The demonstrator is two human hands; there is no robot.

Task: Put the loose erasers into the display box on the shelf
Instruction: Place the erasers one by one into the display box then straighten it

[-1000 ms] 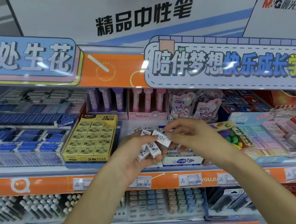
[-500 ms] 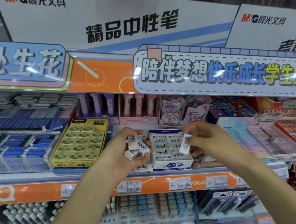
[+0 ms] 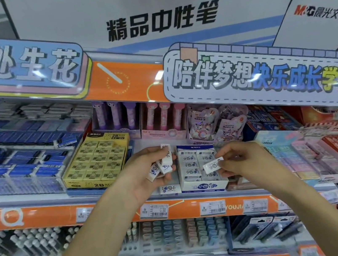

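Loose erasers (image 3: 161, 166): several white wrapped pieces bunched in left hand (image 3: 149, 175), fingers curled around them, just left of display box.
Single eraser (image 3: 213, 165): pinched between right hand (image 3: 243, 161) fingers, over right part of box.
Display box (image 3: 204, 186): white and blue, on shelf (image 3: 42, 202), rows of same erasers inside.
Yellow eraser box (image 3: 97, 161): left of it.

orange-edged store shelves (image 3: 44, 214) of stationery under big printed signs (image 3: 160, 20), brightly lit.
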